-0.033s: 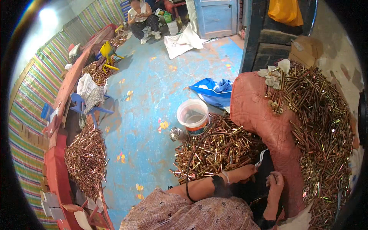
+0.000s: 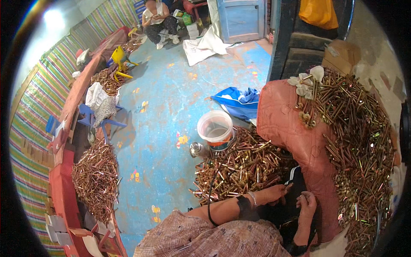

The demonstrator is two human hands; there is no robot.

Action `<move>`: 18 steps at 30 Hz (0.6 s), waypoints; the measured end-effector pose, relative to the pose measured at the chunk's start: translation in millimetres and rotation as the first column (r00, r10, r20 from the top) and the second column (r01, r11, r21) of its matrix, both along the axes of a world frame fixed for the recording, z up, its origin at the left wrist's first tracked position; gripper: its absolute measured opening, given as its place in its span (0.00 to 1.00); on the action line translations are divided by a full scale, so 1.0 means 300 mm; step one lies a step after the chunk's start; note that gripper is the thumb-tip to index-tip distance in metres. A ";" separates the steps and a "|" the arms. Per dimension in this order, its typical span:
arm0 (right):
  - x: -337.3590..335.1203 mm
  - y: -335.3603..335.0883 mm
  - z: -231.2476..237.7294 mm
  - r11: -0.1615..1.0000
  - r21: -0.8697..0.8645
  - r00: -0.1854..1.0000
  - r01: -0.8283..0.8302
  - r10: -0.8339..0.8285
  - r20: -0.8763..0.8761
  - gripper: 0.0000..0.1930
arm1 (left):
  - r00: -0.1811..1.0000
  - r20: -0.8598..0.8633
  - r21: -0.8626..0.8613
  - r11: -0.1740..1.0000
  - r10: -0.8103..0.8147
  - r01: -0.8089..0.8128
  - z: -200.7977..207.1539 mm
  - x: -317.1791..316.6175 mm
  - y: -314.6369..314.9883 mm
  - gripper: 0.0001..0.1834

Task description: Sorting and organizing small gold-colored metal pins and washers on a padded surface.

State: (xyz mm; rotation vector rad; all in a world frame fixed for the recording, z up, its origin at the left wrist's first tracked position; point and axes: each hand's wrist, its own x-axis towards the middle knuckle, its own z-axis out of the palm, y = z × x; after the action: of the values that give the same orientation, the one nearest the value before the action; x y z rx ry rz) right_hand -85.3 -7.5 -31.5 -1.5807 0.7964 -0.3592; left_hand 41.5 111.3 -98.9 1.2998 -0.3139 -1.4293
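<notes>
Black-banded left hand [image 2: 277,194]: fingers bent; cannot tell whether they close on anything.
Right hand [image 2: 306,200]: fingers curled, just beside the left; its grip, cannot tell.
Bolts [image 2: 244,169]: heaped on the blue floor [image 2: 162,175] just beyond the left hand.
Red pad [image 2: 295,124]: right of that heap.
Bucket [image 2: 219,145]: at the heap's far edge.

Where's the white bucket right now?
In the head view, the bucket stands near the centre, at the far edge of the bolt pile, with the blue bag beyond, to its right.
</notes>
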 end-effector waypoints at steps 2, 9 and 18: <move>-0.009 0.005 -0.027 1.000 -0.019 0.999 0.009 -0.009 -0.032 0.07 | 0.997 0.057 -0.091 0.994 -0.057 0.062 0.014 -0.020 -0.003 0.11; -0.065 -0.014 -0.103 0.997 -0.072 1.000 0.007 -0.008 -0.015 0.09 | 0.964 0.086 -0.107 0.960 -0.251 0.259 0.104 -0.050 0.007 0.11; -0.091 0.002 -0.122 0.940 0.327 0.985 0.098 -0.139 0.106 0.08 | 0.961 0.137 -0.135 0.957 -0.240 0.259 0.110 -0.055 0.026 0.08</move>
State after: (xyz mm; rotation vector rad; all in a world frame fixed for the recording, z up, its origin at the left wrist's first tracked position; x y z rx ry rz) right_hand -112.6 -6.9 -68.2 -1.1966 0.8083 -0.3928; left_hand 25.1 119.1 -65.9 1.2552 -0.6755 -1.5076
